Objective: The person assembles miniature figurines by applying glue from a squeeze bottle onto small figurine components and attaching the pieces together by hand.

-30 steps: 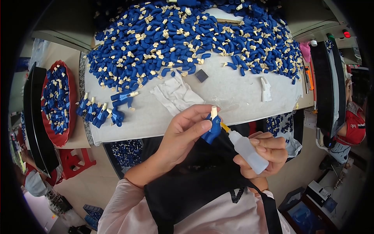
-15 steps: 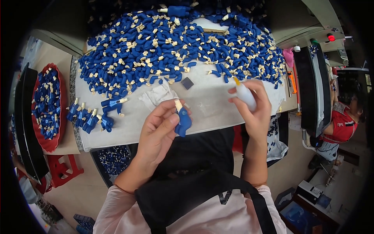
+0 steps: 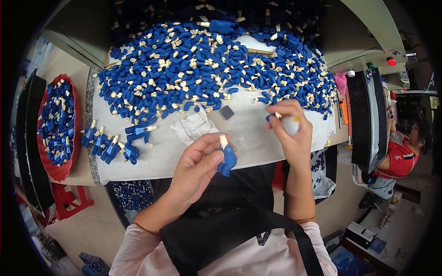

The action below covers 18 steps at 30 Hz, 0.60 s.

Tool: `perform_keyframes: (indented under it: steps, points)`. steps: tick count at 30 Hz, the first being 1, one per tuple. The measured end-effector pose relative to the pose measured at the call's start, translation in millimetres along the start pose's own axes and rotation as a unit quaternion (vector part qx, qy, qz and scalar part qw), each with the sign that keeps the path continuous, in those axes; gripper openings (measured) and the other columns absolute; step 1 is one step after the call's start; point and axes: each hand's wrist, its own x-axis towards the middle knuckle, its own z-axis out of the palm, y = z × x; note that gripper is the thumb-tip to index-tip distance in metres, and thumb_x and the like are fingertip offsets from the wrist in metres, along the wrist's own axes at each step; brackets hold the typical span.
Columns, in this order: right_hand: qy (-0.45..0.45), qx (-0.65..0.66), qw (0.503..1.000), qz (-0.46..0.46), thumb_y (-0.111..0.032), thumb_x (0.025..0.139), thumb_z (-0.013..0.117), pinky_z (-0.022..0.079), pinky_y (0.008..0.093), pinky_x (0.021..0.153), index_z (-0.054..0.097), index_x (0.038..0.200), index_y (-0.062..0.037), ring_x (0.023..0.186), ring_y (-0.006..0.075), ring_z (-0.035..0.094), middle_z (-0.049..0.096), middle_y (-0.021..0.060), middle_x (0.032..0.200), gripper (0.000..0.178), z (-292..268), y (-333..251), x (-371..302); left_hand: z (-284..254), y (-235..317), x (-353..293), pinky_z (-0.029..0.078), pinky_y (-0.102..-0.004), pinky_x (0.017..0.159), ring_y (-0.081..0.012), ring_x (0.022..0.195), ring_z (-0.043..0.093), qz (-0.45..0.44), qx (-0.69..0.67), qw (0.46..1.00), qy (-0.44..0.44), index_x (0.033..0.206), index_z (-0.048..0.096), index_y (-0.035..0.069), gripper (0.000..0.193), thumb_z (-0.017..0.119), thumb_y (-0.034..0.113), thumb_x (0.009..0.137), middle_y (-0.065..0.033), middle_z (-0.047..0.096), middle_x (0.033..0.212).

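Blue figure (image 3: 229, 162), cream peg (image 3: 223, 140) pointing up, and your left hand (image 3: 199, 162) has it pinched between thumb and fingers, just over the near edge of the white-covered table (image 3: 147, 166). Across to your right hand (image 3: 294, 143): it's curled, the white bottle (image 3: 290, 126) tucked into the palm, while thumb and fingertips close around a small blue-and-cream piece (image 3: 270, 117), partly hidden, near the front of the heap (image 3: 193, 78). Both hands are loaded, well apart. You look to be between gluing and fitting: collecting the part for that figure's side. Next move, I'd judge, calls for bringing the two together, the figure's flank turned toward the piece, without letting the bottle slip or tip. Whether glue is on the figure, I can't tell. More figures (image 3: 109, 148) lie on your left, beside the red tray (image 3: 75, 158).
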Motion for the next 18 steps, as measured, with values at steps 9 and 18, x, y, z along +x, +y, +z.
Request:
perform_keyframes:
  steps: [9,18]
  points:
    - [0.042,0.376,0.906,0.188,0.006,0.069,0.057,0.045,0.0227,0.059,0.053,0.081,0.0045,0.063,0.015,0.057,0.057,0.0107,0.068,0.013,8,-28,-51,12,-12,6,0.039,-0.0242,0.082,-0.0122,0.094,0.05,-0.057,0.012,0.998,-0.029,0.105,0.047,0.002,0.025,0.051,0.003,0.08,-0.0071,0.053,0.1]
    - [0.047,0.123,0.983,0.126,0.005,0.066,0.063,0.039,0.0174,0.058,0.056,0.081,0.0,0.064,0.007,0.053,0.058,0.0053,0.072,0.018,11,-40,-66,11,-17,4,0.038,-0.0253,0.084,-0.0115,0.095,0.049,-0.014,0.09,0.995,-0.037,0.103,0.047,0.001,0.025,0.053,0.004,0.08,-0.0059,0.053,0.1]
